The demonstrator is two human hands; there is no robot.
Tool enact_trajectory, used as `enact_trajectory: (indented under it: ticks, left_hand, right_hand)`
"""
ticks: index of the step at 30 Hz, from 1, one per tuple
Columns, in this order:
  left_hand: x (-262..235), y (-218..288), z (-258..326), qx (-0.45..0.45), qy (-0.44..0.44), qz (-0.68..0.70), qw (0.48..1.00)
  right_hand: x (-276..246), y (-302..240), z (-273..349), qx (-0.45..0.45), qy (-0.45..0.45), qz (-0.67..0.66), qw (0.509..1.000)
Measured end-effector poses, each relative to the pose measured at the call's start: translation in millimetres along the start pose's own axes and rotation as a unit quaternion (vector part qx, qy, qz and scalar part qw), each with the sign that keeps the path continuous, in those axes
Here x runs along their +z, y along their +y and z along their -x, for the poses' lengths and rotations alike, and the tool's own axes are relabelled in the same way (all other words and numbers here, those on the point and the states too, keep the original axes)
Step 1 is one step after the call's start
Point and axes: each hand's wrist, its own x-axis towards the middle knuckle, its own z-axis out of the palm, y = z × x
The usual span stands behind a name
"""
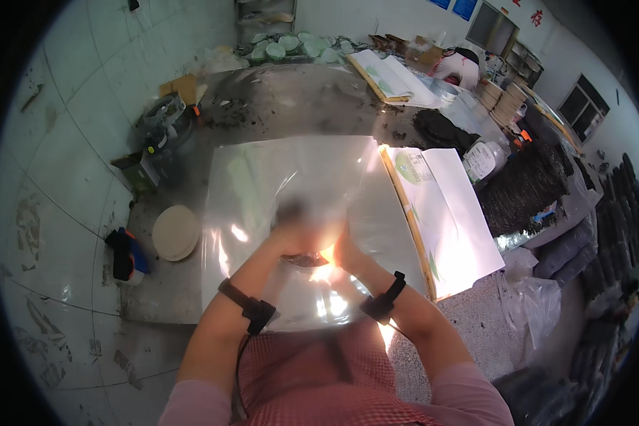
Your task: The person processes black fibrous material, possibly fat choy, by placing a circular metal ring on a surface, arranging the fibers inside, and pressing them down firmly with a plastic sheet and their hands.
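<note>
Both my forearms, each with a black strap, reach over a clear glossy plastic sheet (252,184) on the table. My left hand (285,240) and my right hand (342,245) come together above its middle. A pale blur and glare cover the fingers, so their pose cannot be made out. A dark blurred patch (291,208) shows beside the left hand; its kind is unclear. Between the wrists, a small dark lump (305,260) appears in or under the hands, partly hidden by them.
Left of the sheet lie a round cream disc (176,233) and a blue-and-orange object (126,257). A wooden strip (410,220) borders white printed sheets (451,220) on the right. Beyond them are a plastic jug (484,160) and a stack of dark mesh-like sheets (525,192). Green-white bowls (289,44) stand at the back.
</note>
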Motion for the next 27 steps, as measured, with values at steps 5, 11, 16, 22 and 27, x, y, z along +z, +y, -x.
enact_trajectory:
  ticks: [5,11,16,22,27]
  left_hand:
    - [10.8,9.0,-9.3,-0.113,0.124,0.269,0.949]
    - [11.1,26.5,1.8,-0.173,0.053,-0.015,0.983]
    - [9.7,25.3,-17.0,-0.166,0.049,-0.072,0.982]
    - [-18.1,36.8,-25.1,-0.197,-0.084,-0.058,0.975]
    - [25.4,-3.2,-17.3,-0.119,0.059,-0.057,0.989]
  right_hand:
    - [-17.0,-3.7,-5.6,-0.086,-0.047,-0.094,0.991]
    - [-101.5,51.4,-14.3,0.15,-0.28,-0.175,0.932]
    - [-91.9,138.9,-74.5,0.054,-0.186,-0.21,0.958]
    - [-42.6,46.2,-90.7,-0.018,-0.014,-0.3,0.954]
    - [-3.1,51.4,-75.0,-0.212,0.165,0.007,0.963]
